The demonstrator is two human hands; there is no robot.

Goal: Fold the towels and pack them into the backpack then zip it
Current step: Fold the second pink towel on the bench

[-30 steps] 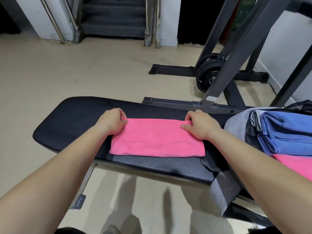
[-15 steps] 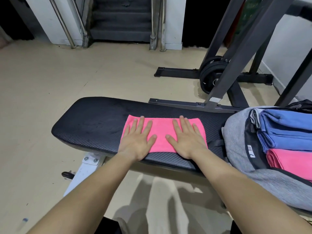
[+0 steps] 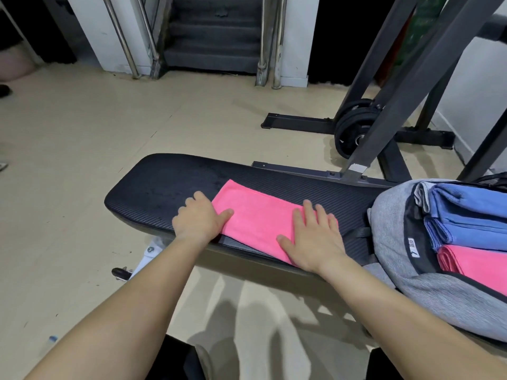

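Observation:
A folded pink towel point(image 3: 258, 212) lies on the black padded bench point(image 3: 164, 187). My left hand point(image 3: 200, 218) curls at the towel's left end, thumb on top of the cloth and fingers at its edge. My right hand point(image 3: 312, 237) lies flat, fingers spread, on the towel's right end. The grey backpack point(image 3: 389, 223) lies unzipped at the bench's right end. Inside it I see folded blue towels point(image 3: 472, 215) and a folded pink towel point(image 3: 477, 264).
A dark metal rack point(image 3: 406, 86) with a weight plate point(image 3: 354, 127) stands behind the bench on the right. Grey stairs point(image 3: 214, 34) with steel rails lie at the back. Beige floor spreads to the left and in front of the bench.
Both hands slid apart from the towel's middle to its two ends. My left hand went from flat to curled at the left edge. The view shifted slightly.

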